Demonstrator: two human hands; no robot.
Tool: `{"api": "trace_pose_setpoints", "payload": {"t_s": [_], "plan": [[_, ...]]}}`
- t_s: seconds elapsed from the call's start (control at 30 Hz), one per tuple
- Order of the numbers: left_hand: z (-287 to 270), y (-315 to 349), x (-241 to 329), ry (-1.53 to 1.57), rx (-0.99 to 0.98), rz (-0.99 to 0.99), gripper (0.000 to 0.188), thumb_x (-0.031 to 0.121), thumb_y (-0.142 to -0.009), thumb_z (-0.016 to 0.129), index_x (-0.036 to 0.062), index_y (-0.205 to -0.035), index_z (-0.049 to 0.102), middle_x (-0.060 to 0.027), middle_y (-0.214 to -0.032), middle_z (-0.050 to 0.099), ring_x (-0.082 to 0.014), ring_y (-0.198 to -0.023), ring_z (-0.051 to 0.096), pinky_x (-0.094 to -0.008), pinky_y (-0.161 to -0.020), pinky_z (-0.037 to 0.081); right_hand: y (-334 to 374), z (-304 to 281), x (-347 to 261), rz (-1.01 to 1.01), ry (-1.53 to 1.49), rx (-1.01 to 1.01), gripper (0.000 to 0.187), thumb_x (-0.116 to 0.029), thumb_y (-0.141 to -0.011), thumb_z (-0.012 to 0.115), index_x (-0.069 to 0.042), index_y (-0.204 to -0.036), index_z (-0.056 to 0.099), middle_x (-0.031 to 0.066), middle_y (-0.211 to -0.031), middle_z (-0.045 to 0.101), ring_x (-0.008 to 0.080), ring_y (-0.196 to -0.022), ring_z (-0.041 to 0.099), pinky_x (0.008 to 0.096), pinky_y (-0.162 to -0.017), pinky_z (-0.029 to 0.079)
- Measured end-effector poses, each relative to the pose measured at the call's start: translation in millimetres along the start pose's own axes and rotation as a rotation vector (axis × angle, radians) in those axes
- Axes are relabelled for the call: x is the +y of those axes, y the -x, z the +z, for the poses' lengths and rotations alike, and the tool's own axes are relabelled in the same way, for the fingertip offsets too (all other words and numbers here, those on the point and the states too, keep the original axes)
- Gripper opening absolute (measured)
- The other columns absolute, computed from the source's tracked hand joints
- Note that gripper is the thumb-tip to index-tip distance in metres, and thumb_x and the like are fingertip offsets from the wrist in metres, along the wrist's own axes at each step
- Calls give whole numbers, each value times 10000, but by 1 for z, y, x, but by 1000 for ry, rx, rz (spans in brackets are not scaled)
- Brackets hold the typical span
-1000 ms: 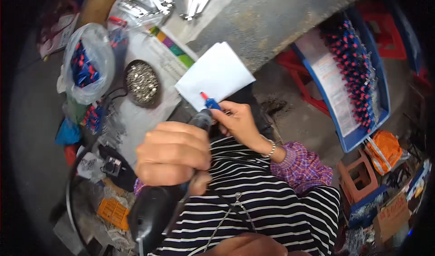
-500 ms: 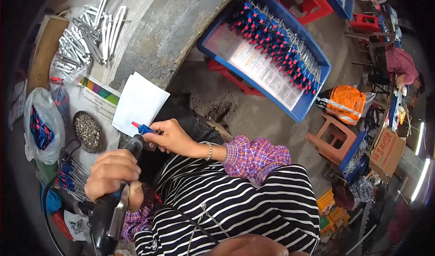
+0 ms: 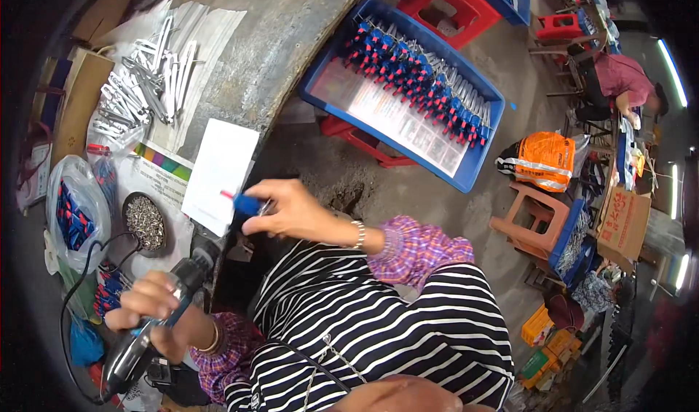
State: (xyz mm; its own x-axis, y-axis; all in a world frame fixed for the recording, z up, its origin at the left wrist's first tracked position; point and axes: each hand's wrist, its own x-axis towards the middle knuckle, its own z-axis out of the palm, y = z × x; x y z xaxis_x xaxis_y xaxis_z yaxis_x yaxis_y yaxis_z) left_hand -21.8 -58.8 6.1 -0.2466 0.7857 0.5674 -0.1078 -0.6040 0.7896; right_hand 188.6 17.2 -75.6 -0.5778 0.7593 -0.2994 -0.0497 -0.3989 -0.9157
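Note:
My left hand (image 3: 156, 314) is closed around a black corded power screwdriver (image 3: 191, 272), its nose pointing up and to the right toward the bench edge. Between the thumb and fingers of my right hand (image 3: 302, 214) is a small blue plastic part with a red tip (image 3: 247, 203); a bit of metal shows beside it, mostly hidden by the fingers. A gap separates the part from the screwdriver. Just beyond lies a white folded paper (image 3: 222, 170) at the bench edge. Nearby, a dark bowl (image 3: 162, 246) holds small metal screws (image 3: 144, 220).
Silvery metal strips (image 3: 149, 84) are heaped on the bench. A clear bag (image 3: 98, 186) holds blue-and-red parts. To the right, a blue tray (image 3: 466, 180) bears rows of assembled pieces. Stools (image 3: 530, 209), a cardboard box (image 3: 625, 222) and a seated person (image 3: 619, 80) are farther right.
The screwdriver has drawn back down and left, away from the blue part. My right hand has shifted slightly right and upward, still holding the part. The view has turned a little.

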Motion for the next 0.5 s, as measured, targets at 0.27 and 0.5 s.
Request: {"api": "trace_pose_setpoints", "payload": {"t_s": [0.27,0.5], "plan": [[-9,11,-2,-109,-29,-8,305,132,-818,600,58,-1002,368,-97,-730,490,-203,-620,501,-387,-635,416,43,-91,-41,-311,405,303,247,-78,-712,703,-30,-950,659,10,-917,572,81,-817,521,222,-676,419],[-15,17,-6,-34,-54,-22,277,84,-822,568,38,-998,359,-128,-731,487,-222,-637,495,-409,-637,417,79,-184,-58,-343,516,665,326,-96,-813,600,-1,-1116,526,62,-1044,568,101,-851,552,231,-761,455]]}}
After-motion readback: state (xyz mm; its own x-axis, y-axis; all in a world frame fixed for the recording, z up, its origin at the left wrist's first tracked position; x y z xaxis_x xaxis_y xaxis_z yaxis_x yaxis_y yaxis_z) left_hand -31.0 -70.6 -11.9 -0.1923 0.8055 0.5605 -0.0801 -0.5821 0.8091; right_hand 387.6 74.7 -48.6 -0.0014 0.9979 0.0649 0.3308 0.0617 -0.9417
